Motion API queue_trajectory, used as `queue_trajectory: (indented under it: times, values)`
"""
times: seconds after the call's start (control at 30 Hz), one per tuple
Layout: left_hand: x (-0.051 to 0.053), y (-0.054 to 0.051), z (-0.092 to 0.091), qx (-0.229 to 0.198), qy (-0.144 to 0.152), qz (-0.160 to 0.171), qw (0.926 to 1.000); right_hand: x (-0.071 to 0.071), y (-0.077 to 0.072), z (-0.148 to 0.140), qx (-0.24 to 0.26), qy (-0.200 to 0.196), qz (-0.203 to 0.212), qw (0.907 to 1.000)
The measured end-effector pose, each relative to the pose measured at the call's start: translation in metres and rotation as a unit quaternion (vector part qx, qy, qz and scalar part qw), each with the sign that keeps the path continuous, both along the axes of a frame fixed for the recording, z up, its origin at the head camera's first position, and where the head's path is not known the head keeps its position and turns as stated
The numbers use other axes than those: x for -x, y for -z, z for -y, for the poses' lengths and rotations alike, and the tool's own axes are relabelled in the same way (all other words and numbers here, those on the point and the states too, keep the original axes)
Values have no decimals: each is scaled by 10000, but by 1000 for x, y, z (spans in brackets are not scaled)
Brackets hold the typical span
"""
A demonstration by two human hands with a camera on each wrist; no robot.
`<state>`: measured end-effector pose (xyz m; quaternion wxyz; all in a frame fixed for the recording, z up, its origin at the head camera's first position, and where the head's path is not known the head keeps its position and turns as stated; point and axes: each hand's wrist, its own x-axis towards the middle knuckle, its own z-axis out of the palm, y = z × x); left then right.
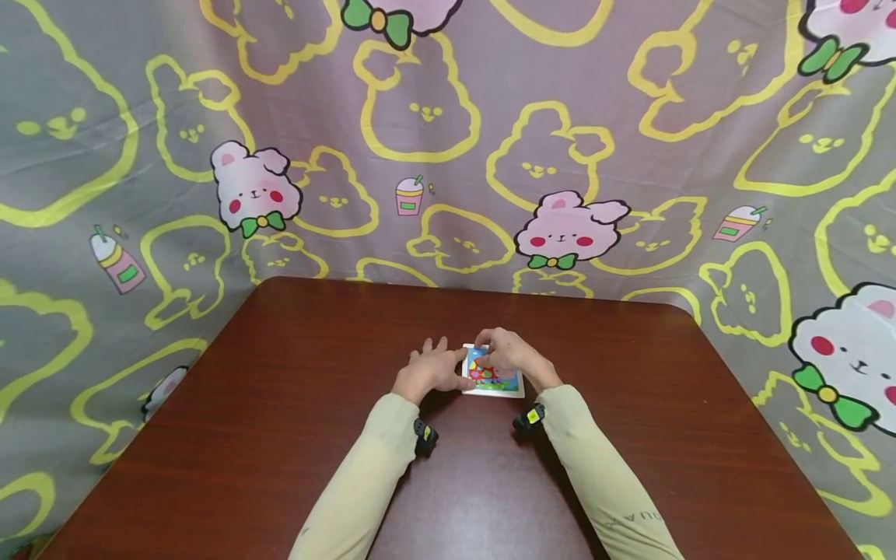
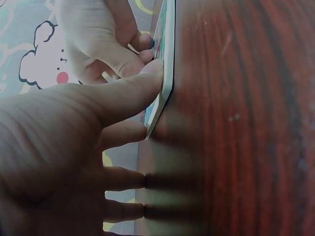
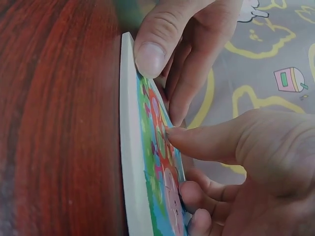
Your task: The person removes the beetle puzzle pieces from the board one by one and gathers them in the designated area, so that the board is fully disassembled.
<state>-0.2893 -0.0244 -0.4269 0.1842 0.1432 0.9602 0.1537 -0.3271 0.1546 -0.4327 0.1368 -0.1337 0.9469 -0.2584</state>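
Observation:
A small picture board (image 1: 516,391) with a white border lies flat on the table. Its colourful print has red, green, blue and pink parts, and the right wrist view shows a thin seam in it. My left hand (image 1: 437,369) is at the board's left side, thumb pressing on the white border and forefinger at the corner; its other fingers stretch out, tips down at the tabletop. My right hand (image 1: 509,351) is over the print, thumb and bent fingertips touching it, spaced apart. No loose part shows between them. The hand hides some of the print.
The dark reddish-brown wooden table (image 1: 280,404) has rounded far corners. A grey curtain (image 1: 448,179) printed with yellow outlines and pink rabbits hangs behind it and along both sides. Black wrist devices (image 1: 424,437) sit at the cuffs of the pale sleeves (image 1: 364,474).

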Motion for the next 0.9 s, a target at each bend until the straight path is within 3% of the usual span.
queue_trajectory:
  times: [0.27,0.9]
  values:
    - [0,-3,0,6,-7,33,10000,3,-2,1,-41,-209,-194,9996]
    - [2,-7,1,9,34,103,9999,0,-10,5,-210,-290,-362,9987]
